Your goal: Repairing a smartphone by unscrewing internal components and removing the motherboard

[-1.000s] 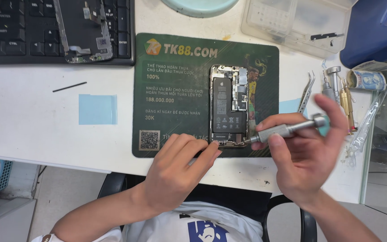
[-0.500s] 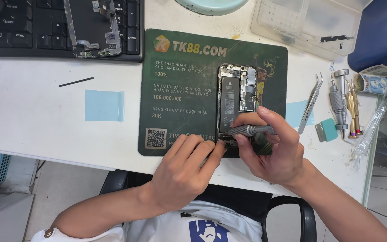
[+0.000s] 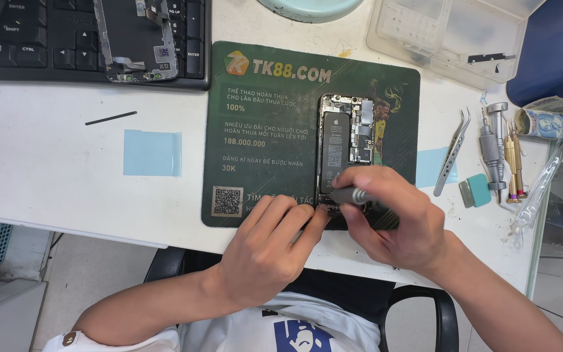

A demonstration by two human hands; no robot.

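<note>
The opened phone lies flat on the dark green work mat, its back cover off, battery and circuit boards exposed. The right hand is closed around a slim grey screwdriver, its tip at the phone's lower end; the tip itself is hidden by the fingers. The left hand holds nothing, fingers loosely curled, fingertips pressing on the phone's lower edge to steady it. Judgement: the phone is light, rigid and slippery on its frame, with fragile internals; it is best held by the outer metal edges, never by the boards or battery. Tweezers and spare drivers lie to the right on the white table.
</note>
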